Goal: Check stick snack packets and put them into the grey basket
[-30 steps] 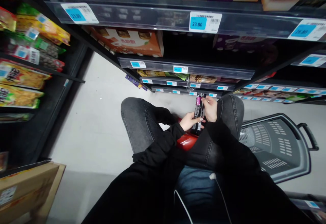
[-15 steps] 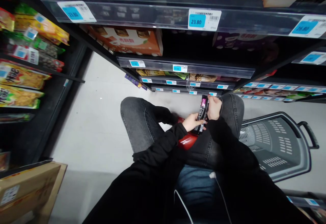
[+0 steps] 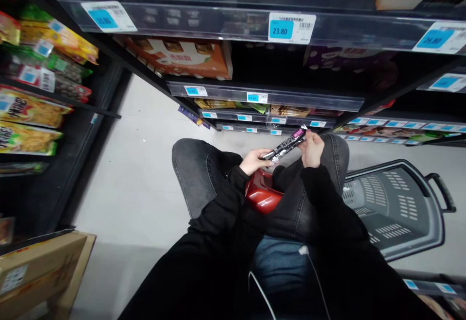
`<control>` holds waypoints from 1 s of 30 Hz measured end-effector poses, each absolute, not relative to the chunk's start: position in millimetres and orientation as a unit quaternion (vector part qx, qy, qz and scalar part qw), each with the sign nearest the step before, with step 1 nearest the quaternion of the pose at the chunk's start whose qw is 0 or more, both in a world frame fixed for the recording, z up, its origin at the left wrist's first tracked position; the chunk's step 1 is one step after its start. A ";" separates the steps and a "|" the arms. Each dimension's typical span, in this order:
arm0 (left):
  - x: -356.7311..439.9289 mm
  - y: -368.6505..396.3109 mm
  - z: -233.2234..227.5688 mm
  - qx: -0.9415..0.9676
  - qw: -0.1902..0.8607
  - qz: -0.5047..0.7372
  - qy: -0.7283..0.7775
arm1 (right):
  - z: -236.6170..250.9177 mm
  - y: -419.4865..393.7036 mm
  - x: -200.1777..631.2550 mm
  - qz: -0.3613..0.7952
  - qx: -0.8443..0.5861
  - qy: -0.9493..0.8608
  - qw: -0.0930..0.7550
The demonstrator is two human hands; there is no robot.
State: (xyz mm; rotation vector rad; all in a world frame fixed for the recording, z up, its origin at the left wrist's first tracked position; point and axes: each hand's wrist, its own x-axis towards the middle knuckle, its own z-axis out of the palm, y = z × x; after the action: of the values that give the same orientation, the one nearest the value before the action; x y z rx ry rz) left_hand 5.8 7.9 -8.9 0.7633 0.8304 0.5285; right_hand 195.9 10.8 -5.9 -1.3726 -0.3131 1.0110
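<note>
— What have you got in your hands?

— You hold a slim packet (image 3: 287,144), long and flat, black with a pink patch at its upper end and small white print along its length. It is tilted, its pink end up toward 2 o'clock and its lower end toward 8 o'clock, and it hangs above your knees, just in front of the lowest shelf (image 3: 262,129).

— How do your fingers sit on it?

— Your right hand (image 3: 312,148) pinches the pink end between thumb and fingertips, the other fingers curled in beside them. Your left hand (image 3: 255,160) takes the lower end, fingers pressed together under the packet and thumb on top. Both grips are closed on the packet.

— What lies about you?

— You crouch in dark grey jeans, black sleeves down to the wrists. A red thing (image 3: 262,194) sits between your thighs, at 6 o'clock from the packet; what it is you cannot tell. A grey basket (image 3: 400,208) stands on the floor at 4 o'clock, beside your right knee. A blue price tag (image 3: 291,27) reading 23.80 hangs on the shelf edge at 12 o'clock. Yellow and green bags (image 3: 29,116) fill the rack at 9 o'clock, and a cardboard box (image 3: 40,266) sits at 7 o'clock.
</note>
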 end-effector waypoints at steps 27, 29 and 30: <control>-37.1 30.0 -13.5 0.297 0.739 0.445 0.410 | 7.9 5.7 208.0 0.567 -0.520 -0.321 0.552; -36.1 30.4 -17.4 0.328 0.701 0.438 0.457 | 3.5 6.3 206.5 0.555 -0.561 -0.336 0.514; -35.5 30.8 -19.0 0.346 0.679 0.427 0.487 | 0.8 6.8 205.8 0.543 -0.585 -0.346 0.494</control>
State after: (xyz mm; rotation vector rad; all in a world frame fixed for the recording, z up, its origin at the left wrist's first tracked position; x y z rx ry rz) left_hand -35.5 30.8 -19.0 0.7773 1.0927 0.9591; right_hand 205.8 6.8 0.8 -1.4183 -0.8391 1.3160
